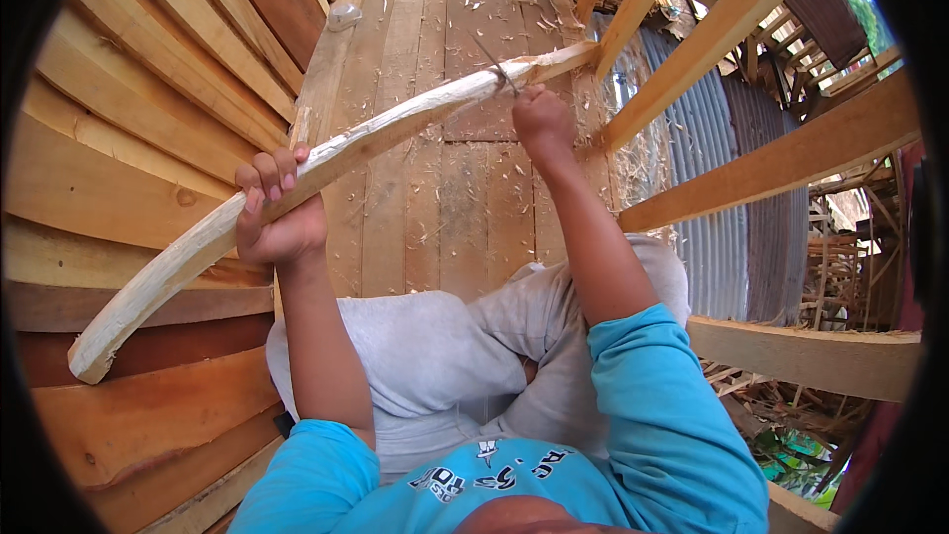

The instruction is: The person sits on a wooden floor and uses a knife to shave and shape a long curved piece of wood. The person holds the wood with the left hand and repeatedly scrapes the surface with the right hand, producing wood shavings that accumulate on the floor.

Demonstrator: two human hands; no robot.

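Observation:
A long pale wooden pole [395,124], its bark stripped and its upper face whitish, slants across in front of me from the lower left to the upper right. Near its left third my left hand [279,203] is wrapped round it, thumb and fingers closed. My right hand [544,121] makes a fist just below the pole's far part, closed on a knife whose handle is hidden in the palm. The knife's thin dark blade [497,66] lies across the pole and points up and left. The pole's far end rests near a wooden post at the right.
Wood shavings are scattered over the plank floor [405,208]. A plank wall [148,168] runs along the left. Wooden rails [771,163] stand at the right, with corrugated metal sheets [697,138] beyond them. A small clear object [344,16] lies on the far left of the floor. My legs are folded below the pole.

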